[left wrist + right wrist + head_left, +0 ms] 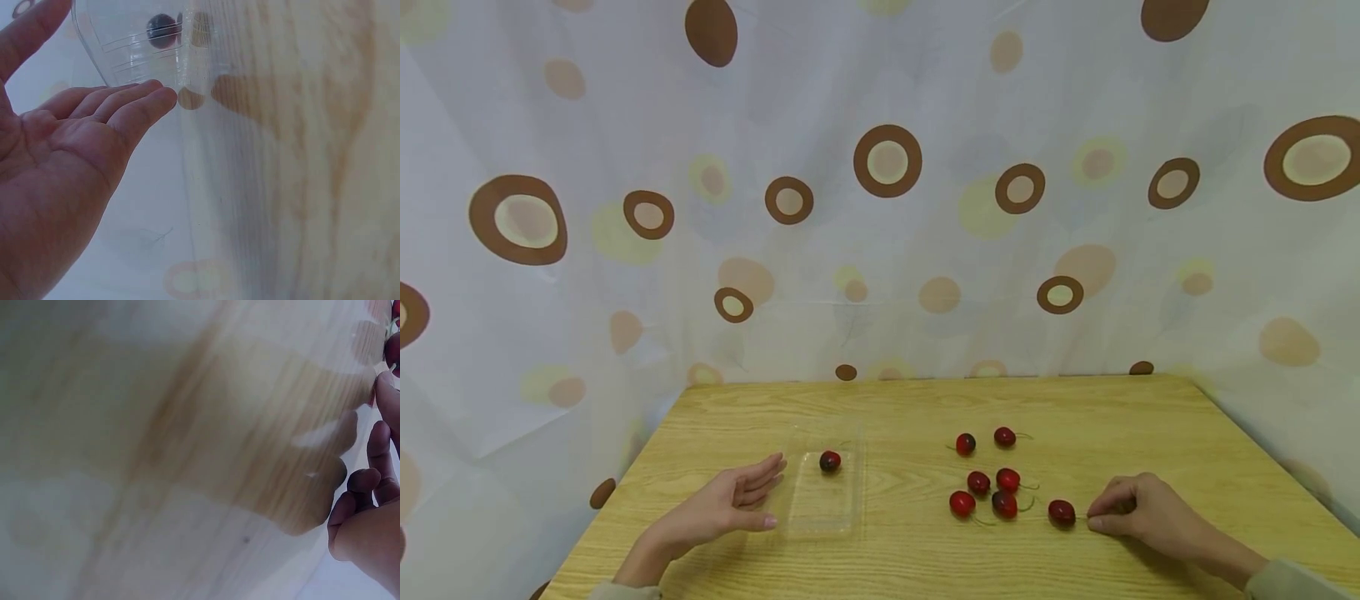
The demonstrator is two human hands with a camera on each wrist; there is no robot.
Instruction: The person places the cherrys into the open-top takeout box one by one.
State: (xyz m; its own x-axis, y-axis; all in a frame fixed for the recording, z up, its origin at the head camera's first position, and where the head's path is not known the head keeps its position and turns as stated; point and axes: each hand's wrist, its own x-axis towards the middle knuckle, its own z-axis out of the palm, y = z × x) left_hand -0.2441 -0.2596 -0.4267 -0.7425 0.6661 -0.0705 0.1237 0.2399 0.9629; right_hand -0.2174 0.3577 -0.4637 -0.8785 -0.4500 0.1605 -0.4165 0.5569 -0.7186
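Observation:
Between thumb and forefinger, my right hand (1157,517) pinches the thin stem of a dark red cherry (1062,512), which is at the table surface. In the right wrist view this cherry (392,351) is partly cut off at the edge, beside the fingertips. My left hand (718,504) is held with fingers extended and thumb apart at the left side of a clear plastic container (814,527). It holds nothing; whether the fingertips touch the container is unclear. Inside the container lies one red and dark cherry (830,462), also visible through the plastic in the left wrist view.
Several loose cherries lie between the container and my right hand, among them a bright red cherry (962,503) in front and a darker cherry (1004,437) farther back. The wooden table (910,567) meets a patterned curtain (820,333) behind and at both sides.

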